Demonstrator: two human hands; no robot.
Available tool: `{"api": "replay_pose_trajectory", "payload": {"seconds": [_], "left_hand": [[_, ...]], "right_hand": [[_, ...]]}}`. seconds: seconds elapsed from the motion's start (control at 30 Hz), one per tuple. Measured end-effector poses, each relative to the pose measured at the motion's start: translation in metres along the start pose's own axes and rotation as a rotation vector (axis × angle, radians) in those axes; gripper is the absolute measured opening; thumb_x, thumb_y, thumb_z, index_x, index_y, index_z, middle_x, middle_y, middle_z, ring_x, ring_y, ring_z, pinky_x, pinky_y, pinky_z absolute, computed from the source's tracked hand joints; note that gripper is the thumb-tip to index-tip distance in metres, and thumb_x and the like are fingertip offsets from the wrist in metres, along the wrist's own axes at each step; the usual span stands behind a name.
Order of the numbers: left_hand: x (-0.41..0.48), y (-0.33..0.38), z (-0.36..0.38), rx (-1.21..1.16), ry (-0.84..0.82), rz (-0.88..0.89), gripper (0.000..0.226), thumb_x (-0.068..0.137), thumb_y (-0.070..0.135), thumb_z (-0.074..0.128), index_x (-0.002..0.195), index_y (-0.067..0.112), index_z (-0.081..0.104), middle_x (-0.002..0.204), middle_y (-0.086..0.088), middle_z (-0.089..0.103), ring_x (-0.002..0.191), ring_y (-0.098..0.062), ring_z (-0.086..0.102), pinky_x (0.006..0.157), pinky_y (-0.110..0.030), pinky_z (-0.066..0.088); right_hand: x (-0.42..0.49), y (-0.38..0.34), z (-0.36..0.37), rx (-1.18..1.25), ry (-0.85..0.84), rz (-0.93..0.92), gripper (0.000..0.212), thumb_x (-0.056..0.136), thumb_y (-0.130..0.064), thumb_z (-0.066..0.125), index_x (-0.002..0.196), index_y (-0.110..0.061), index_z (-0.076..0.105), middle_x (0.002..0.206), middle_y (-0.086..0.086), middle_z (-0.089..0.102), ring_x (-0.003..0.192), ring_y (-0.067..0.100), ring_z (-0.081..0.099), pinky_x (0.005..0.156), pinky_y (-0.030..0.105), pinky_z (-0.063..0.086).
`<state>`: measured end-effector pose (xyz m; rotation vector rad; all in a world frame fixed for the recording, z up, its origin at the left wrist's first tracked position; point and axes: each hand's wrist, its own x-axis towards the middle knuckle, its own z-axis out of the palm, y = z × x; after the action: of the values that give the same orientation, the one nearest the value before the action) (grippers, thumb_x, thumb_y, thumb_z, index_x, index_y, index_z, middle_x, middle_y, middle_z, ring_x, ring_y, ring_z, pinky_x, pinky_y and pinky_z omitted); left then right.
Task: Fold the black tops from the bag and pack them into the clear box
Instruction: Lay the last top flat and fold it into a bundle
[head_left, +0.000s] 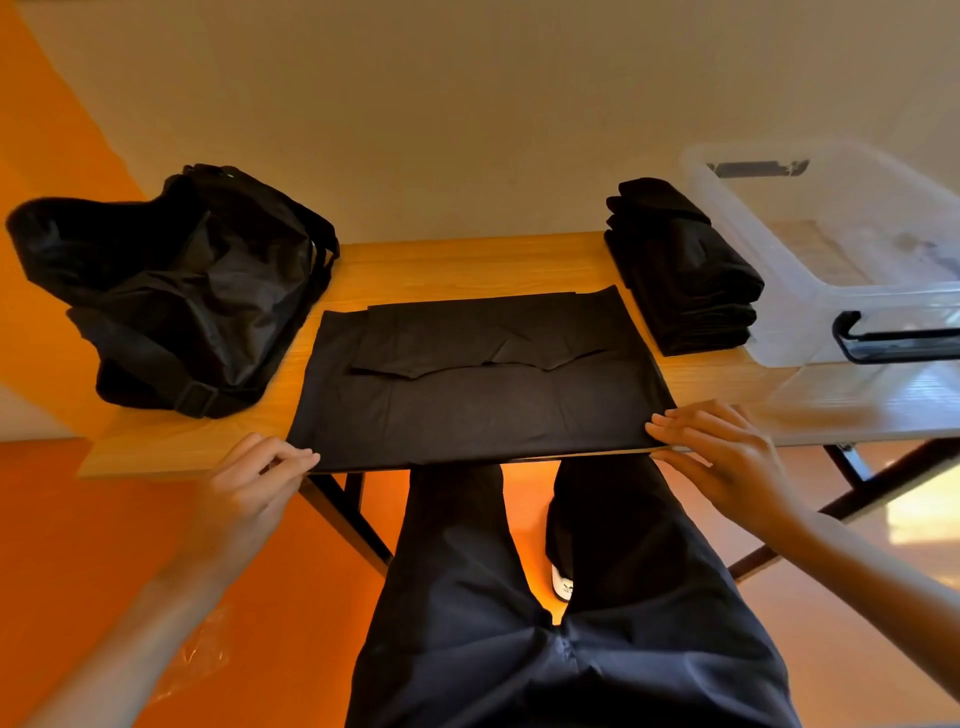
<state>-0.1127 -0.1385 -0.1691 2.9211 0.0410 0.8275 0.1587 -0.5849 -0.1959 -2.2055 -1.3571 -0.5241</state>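
Your left hand (260, 478) is at the near left corner of the flat black cloth top (478, 395). Its fingers are curled in and pinch that corner at the table edge. Your right hand (711, 452) is at the near right corner. Its fingers lie almost straight on top of the cloth, and its thumb sits under the edge, so it pinches the corner too. Both arms reach forward, one on each side of your legs.

The top lies spread out in the middle of the light brown wooden table (467, 265), with its far part folded over. The soft black bag (192, 291) sits crumpled on the left. A pile of folded black tops (685, 275) stands on the right, just beside the clear plastic box (810, 322).
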Motion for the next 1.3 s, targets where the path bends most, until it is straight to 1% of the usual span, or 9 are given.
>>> {"api": "replay_pose_trajectory", "payload": {"seconds": [0.1,0.2,0.43,0.6,0.7,0.83,1.03,1.17,1.3], "left_hand": [[0.0,0.007,0.002,-0.045,0.022,0.015,0.014,0.089,-0.005,0.072,0.102,-0.004,0.077,0.086,-0.01,0.068,0.077,-0.027,0.059,0.06,-0.042,0.051],[-0.003,0.004,0.001,-0.046,0.093,0.027,0.023,0.093,0.011,0.06,0.099,-0.002,0.078,0.085,-0.009,0.069,0.078,-0.029,0.061,0.066,-0.045,0.047],[0.0,-0.001,-0.015,-0.094,0.056,0.06,0.036,0.105,0.023,0.05,0.103,0.0,0.077,0.091,-0.006,0.069,0.082,-0.027,0.064,0.073,-0.047,0.047],[0.043,-0.007,-0.023,-0.11,0.083,-0.018,0.029,0.099,0.016,0.055,0.109,-0.002,0.075,0.097,-0.012,0.071,0.086,-0.029,0.065,0.076,-0.043,0.05],[0.07,-0.016,-0.021,-0.071,0.028,-0.071,0.021,0.099,0.014,0.064,0.11,0.0,0.074,0.101,-0.011,0.072,0.096,-0.024,0.065,0.085,-0.038,0.051],[0.098,-0.029,-0.017,-0.006,-0.059,-0.092,0.012,0.095,0.007,0.071,0.106,0.004,0.074,0.095,-0.006,0.071,0.091,-0.028,0.067,0.08,-0.046,0.053],[0.126,-0.045,-0.011,-0.018,-0.142,-0.172,0.015,0.091,0.009,0.071,0.106,0.009,0.074,0.095,0.0,0.071,0.091,-0.023,0.065,0.081,-0.046,0.053],[0.143,-0.053,-0.01,-0.007,-0.187,-0.193,0.011,0.09,0.01,0.073,0.1,0.011,0.075,0.085,0.004,0.067,0.081,-0.021,0.061,0.074,-0.045,0.053],[0.156,-0.058,-0.007,-0.002,-0.223,-0.232,0.011,0.087,0.009,0.076,0.097,0.014,0.075,0.077,0.009,0.06,0.072,-0.015,0.055,0.068,-0.038,0.05]], "right_hand": [[0.005,0.006,-0.007,0.023,-0.015,-0.009,0.029,0.091,-0.034,0.066,0.111,-0.016,0.077,0.111,-0.004,0.074,0.11,0.015,0.065,0.088,0.042,0.053],[0.006,0.008,-0.014,0.03,-0.038,-0.044,0.026,0.092,-0.031,0.064,0.108,-0.016,0.079,0.109,-0.005,0.075,0.108,0.013,0.064,0.084,0.044,0.053],[0.013,0.002,-0.024,-0.024,-0.014,-0.072,0.026,0.097,-0.026,0.055,0.106,-0.013,0.076,0.101,0.001,0.071,0.1,0.022,0.064,0.079,0.047,0.053],[0.055,0.014,-0.035,-0.084,-0.057,-0.126,0.029,0.101,-0.025,0.05,0.107,-0.009,0.073,0.095,0.002,0.065,0.091,0.019,0.057,0.077,0.04,0.046],[0.086,0.032,-0.035,-0.107,-0.111,-0.113,0.032,0.103,-0.033,0.047,0.105,-0.014,0.073,0.093,-0.002,0.064,0.089,0.016,0.053,0.075,0.043,0.045],[0.124,0.047,-0.032,-0.138,-0.149,-0.081,0.035,0.1,-0.039,0.047,0.099,-0.017,0.074,0.088,-0.004,0.068,0.086,0.023,0.06,0.083,0.048,0.043],[0.154,0.067,-0.022,-0.21,-0.25,-0.044,0.062,0.104,-0.058,0.025,0.099,-0.02,0.074,0.086,-0.004,0.067,0.092,0.025,0.06,0.091,0.046,0.037],[0.17,0.074,-0.021,-0.267,-0.312,-0.087,0.051,0.098,-0.056,0.035,0.094,-0.022,0.073,0.081,-0.006,0.066,0.09,0.025,0.061,0.092,0.043,0.036],[0.187,0.084,-0.024,-0.267,-0.357,-0.072,0.046,0.092,-0.056,0.041,0.094,-0.024,0.075,0.08,-0.011,0.065,0.093,0.025,0.062,0.093,0.05,0.04]]}}
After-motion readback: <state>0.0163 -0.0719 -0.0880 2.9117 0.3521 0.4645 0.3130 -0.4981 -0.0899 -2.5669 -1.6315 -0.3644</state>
